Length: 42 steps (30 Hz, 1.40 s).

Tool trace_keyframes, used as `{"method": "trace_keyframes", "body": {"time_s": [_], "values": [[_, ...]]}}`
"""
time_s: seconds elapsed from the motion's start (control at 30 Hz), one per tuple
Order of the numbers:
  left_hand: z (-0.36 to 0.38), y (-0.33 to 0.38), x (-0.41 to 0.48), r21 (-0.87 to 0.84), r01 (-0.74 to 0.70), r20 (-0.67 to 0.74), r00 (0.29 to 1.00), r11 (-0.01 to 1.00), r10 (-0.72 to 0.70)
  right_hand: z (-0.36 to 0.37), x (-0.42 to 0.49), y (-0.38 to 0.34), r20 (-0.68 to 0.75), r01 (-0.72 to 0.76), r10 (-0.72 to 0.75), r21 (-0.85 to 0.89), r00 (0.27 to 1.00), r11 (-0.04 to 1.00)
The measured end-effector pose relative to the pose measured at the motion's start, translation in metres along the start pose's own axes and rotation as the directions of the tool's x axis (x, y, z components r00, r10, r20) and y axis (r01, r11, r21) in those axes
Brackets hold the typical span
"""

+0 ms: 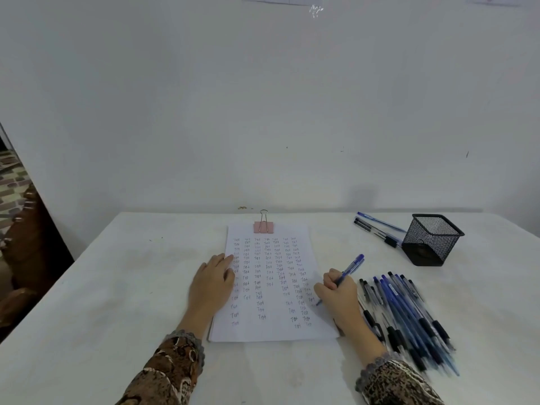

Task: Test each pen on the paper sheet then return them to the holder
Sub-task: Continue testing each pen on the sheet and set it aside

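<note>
White cloth covers the table [102, 287] in front of me, which is pushed against a plain pale wall [263, 112]. The paper sheet [271, 331] lies square before me, held at its far edge by a pink clip [263, 227]. Columns of the word "Test" fill most of it, with bare room left toward the near edge.

My left hand [211, 283] lies flat with straight fingers on the sheet's left margin, I judge so that the paper does not slide under the writing. My right hand [336, 293] grips a blue pen [349, 270] in a writing hold. Its tip is down on the right side of the sheet beside the last column, and its back end points up and away.

Just right of that hand a loose heap of pens [409, 314], blue and black, lies within easy reach. The black mesh holder [432, 239] stands farther back on the right with nothing sticking out of its top. Three more pens [377, 226] lie just beside it on the left. I cannot tell which pens are tested. With so many outside the holder, the returning seems hardly begun.
</note>
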State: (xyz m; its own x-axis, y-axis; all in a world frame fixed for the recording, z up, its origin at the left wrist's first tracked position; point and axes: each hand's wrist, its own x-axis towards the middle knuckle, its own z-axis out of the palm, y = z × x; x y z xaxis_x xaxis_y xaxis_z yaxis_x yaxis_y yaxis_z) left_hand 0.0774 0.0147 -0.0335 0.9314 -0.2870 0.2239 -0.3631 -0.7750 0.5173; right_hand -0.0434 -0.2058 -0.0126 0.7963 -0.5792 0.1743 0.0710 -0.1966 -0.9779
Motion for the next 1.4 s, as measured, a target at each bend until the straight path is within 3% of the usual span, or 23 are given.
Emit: {"method": "trace_keyframes", "body": {"time_s": [0.43, 0.53, 0.57, 0.67, 0.8, 1.07, 1.4], "values": [[-0.004, 0.003, -0.003, -0.025, 0.026, 0.006, 1.0, 0.999, -0.026, 0.0, 0.0, 0.005, -0.029, 0.034, -0.033, 0.028, 0.999, 0.999], [-0.004, 0.005, -0.005, -0.022, 0.03, 0.005, 1.0, 0.999, -0.029, -0.002, 0.0, 0.004, -0.026, -0.02, 0.024, 0.15, 0.999, 0.989], [-0.004, 0.005, -0.005, -0.02, 0.024, -0.002, 1.0, 0.999, -0.024, -0.005, 0.0, 0.002, -0.028, -0.074, 0.085, 0.275, 0.996, 0.958], [-0.004, 0.006, -0.005, -0.013, 0.019, -0.019, 1.0, 1.0, -0.02, -0.011, 0.003, -0.005, 0.04, -0.235, 0.275, 0.644, 0.96, 0.728], [-0.002, 0.006, -0.004, -0.012, 0.026, -0.018, 0.999, 1.0, -0.026, -0.008, 0.014, -0.009, 0.114, -0.355, 0.385, 0.68, 0.916, 0.642], [-0.001, 0.005, -0.003, -0.005, 0.021, -0.012, 1.0, 1.0, -0.021, -0.002, 0.028, -0.003, 0.137, -0.278, 0.379, 0.895, 0.915, 0.35], [-0.006, 0.008, -0.005, -0.009, 0.035, -0.007, 0.999, 0.999, -0.035, 0.007, 0.025, -0.005, 0.03, -0.252, 0.453, 0.863, 0.891, 0.438]]}}
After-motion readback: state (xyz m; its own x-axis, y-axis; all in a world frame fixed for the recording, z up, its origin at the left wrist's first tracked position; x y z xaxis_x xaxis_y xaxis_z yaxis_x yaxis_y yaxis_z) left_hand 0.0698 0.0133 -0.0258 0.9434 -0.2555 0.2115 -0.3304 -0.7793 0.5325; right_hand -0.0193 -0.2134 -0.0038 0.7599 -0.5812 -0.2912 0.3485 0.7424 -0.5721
